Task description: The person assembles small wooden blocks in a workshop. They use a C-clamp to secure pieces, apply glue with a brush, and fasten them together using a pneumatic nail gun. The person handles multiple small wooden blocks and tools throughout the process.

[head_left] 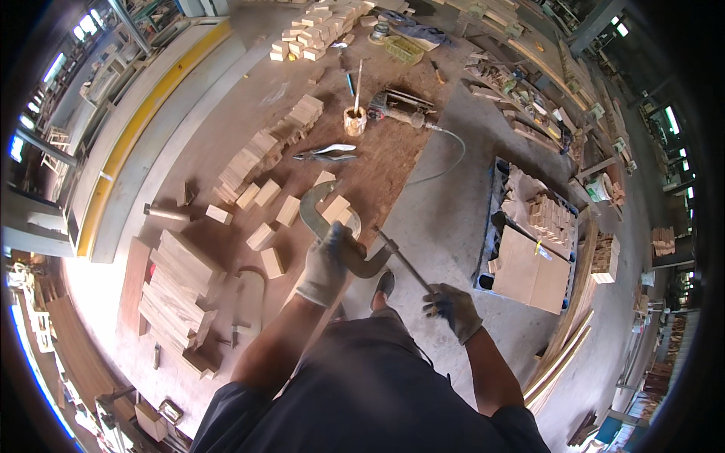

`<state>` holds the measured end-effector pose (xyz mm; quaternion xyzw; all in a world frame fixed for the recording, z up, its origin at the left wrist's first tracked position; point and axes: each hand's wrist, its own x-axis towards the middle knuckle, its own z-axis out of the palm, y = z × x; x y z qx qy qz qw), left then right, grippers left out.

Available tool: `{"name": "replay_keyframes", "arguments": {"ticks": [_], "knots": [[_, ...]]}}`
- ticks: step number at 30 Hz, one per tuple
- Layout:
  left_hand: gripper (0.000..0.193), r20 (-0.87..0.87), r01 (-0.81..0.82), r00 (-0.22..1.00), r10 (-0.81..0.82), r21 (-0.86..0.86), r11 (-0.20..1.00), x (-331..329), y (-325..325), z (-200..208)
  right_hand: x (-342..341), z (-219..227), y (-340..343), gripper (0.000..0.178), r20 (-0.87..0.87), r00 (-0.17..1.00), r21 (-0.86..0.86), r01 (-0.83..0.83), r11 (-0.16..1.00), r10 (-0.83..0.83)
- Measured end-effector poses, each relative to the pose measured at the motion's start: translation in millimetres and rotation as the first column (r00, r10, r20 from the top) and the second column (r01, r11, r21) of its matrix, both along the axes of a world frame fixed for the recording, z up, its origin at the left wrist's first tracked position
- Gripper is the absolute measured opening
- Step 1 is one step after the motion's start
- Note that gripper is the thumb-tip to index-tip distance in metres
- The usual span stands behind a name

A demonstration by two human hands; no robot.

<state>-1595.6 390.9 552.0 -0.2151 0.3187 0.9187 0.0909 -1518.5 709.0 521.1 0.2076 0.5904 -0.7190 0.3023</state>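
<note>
A C-clamp (313, 213) is held up in front of me, its curved frame over the near edge of the wooden worktable (362, 177). My gloved left hand (323, 266) is wrapped round the frame. My gloved right hand (455, 312) grips the outer end of the clamp's long screw (408, 265), which points down to the right. Behind the clamp lie small wooden blocks (288, 211), partly hidden by its frame. A second C-clamp (248, 303) lies on the table left of my left forearm, beside a stack of stepped wooden pieces (181, 291).
A long row of wooden blocks (260, 155), pliers (332, 153), a glue pot with a brush (355, 121) and a corded power tool (404, 113) are on the table. A hammer (168, 214) lies left. A pallet with cardboard (532, 272) and wood pieces stands on the floor to the right.
</note>
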Motion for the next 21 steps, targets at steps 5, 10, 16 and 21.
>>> {"name": "replay_keyframes", "arguments": {"ticks": [5, 10, 16, 21], "knots": [[0.036, 0.119, -0.008, 0.993, -0.018, 0.216, 0.976, -2.0, -7.1, -14.0, 16.9, -1.4, -36.1, 0.069, 0.441, 0.896, -0.588, 0.247, 0.771, 0.049], [0.039, 0.212, -0.042, 0.977, -0.015, 0.263, 0.964, 7.9, -14.2, -39.8, 18.2, -4.7, -55.1, 0.055, 0.436, 0.899, -0.453, 0.173, 0.874, 0.048], [0.036, 0.329, -0.099, 0.944, 0.010, 0.255, 0.962, 4.2, -13.5, -82.2, 27.1, -46.8, -60.8, 0.038, 0.374, 0.927, -0.236, 0.136, 0.962, -0.040], [0.029, -0.402, -0.084, 0.909, -0.111, -0.436, 0.896, 2.6, -62.1, -260.1, 12.0, -136.0, -66.7, 0.037, 0.635, 0.773, -0.570, 0.468, 0.675, 0.000]]}}
